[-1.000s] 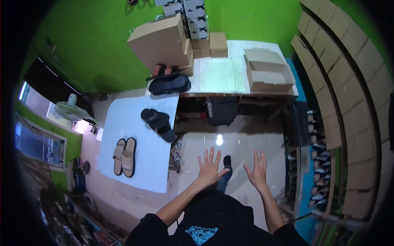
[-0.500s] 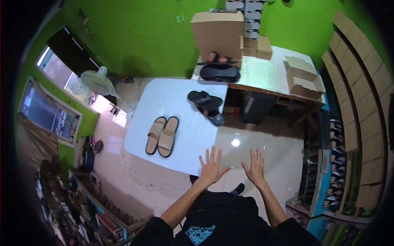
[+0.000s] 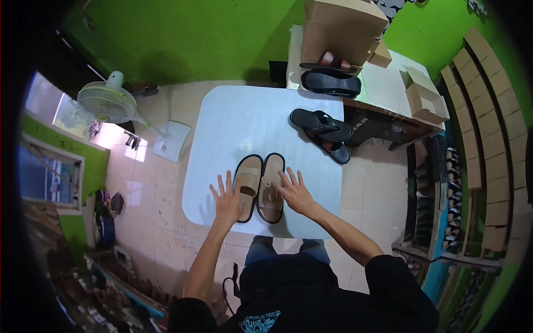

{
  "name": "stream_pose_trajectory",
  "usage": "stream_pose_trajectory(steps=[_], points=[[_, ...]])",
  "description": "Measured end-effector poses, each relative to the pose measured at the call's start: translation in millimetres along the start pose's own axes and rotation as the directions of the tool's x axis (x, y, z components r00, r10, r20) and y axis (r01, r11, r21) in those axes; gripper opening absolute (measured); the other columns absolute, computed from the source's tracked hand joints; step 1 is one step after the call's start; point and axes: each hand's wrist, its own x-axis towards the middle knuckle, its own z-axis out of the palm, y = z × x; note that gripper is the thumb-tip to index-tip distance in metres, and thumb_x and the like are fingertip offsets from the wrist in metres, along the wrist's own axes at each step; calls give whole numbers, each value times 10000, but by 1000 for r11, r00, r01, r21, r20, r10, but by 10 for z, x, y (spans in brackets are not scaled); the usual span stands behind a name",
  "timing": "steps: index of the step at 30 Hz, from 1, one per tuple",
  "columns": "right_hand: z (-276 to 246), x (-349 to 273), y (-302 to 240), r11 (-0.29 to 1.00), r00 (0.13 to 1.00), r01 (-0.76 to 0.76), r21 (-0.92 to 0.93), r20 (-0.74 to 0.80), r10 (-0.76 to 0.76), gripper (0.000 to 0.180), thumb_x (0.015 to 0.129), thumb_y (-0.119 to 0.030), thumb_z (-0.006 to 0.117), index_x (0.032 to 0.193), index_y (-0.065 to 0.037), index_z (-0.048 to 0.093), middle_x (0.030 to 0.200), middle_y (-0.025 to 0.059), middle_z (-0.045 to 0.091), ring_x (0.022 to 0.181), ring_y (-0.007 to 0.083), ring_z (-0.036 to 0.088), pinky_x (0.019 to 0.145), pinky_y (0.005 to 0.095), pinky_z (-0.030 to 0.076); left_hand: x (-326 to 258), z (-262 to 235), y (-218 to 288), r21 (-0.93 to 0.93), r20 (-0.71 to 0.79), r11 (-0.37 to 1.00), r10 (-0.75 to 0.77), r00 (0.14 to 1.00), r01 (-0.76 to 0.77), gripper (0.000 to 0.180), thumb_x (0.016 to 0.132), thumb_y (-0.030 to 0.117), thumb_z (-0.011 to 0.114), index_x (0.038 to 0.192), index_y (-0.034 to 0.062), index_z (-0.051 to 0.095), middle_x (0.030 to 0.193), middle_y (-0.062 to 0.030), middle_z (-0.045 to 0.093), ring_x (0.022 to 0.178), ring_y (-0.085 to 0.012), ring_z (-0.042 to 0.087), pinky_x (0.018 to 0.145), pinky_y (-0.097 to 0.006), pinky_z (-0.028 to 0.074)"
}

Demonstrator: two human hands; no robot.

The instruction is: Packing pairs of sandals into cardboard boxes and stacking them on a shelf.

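Holds the left hand [image 3: 226,205] flattened with fingers spread wide, grasping nothing, at the outer side of the left slide [image 3: 249,178], thumb toward its band. Holds the right hand [image 3: 297,195] likewise spread and empty, fingertips over the right slide [image 3: 273,166]. Cannot tell contact from hovering in either case.

Below the hands, on the near half of the white table [image 3: 233,122]: a tan pair, soles down, close side by side. Set head to tail, with the left slide's toe aimed away from the body and the right slide's toe aimed back toward it. Both long axes running mainly near to far, the left slide's far end leaning a little rightward, the right slide's nearly straight.

Farther off, by the table's right edge: two black sandals [image 3: 325,126], one lying partly over the other, long axes slanting from far left to near right.

Beyond that, on the bench [image 3: 393,83]: a dark sandal [image 3: 332,83] lying lengthwise left to right, brown-strapped sandals [image 3: 328,59] just behind it, then a large box [image 3: 340,34], contents hidden. At the bench's right end, a box with raised flap [image 3: 426,100], too little of its inside showing to judge.

Along the right wall, rows of brown boxes [image 3: 491,119], contents out of sight, and below, a rack packed with shoes [image 3: 452,194]. Out to the left, a fan [image 3: 108,101]
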Motion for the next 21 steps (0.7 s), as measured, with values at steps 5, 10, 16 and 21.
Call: stream_pose_trajectory(steps=[5, 10, 16, 21], points=[[181, 575, 173, 993, 996, 88, -74, 41, -85, 392, 876, -137, 591, 1268, -135, 593, 1508, 225, 364, 1445, 449, 282, 1126, 648, 272, 711, 89, -209, 96, 240, 966, 210, 948, -239, 1152, 588, 285, 894, 1547, 93, 286, 1636, -220, 103, 1486, -497, 100, 1104, -762, 115], [311, 896, 169, 897, 912, 410, -168, 104, -397, 226, 863, -216, 603, 1051, -130, 695, 1455, 182, 441, 1440, 400, 317, 1143, 594, 304, 965, 353, -329, 31, 280, 937, 327, 903, -349, 1186, 523, 409, 923, 1519, 107, 353, 1639, -208, 95, 1488, -495, 88, 1095, -773, 122], [234, 700, 139, 923, 934, 348, -167, 145, -326, 211, 830, -233, 620, 977, -115, 713, 1450, 150, 461, 1443, 375, 321, 1151, 619, 289, 1006, 451, -431, -82, 241, 944, 329, 913, -319, 1027, 535, 402, 906, 1415, 82, 484, 1632, -213, 115, 1491, -491, 75, 1103, -769, 103], [129, 117, 474, 993, 993, -58, -107, -108, 46, 180, 783, -179, 626, 882, -58, 715, 1418, 179, 471, 1387, 402, 367, 1118, 670, 267, 1043, 384, -513, -100, 244, 941, 338, 909, -323, 936, 532, 412, 899, 1311, 18, 563, 1628, -215, 134, 1494, -479, 70, 1114, -757, 88]])
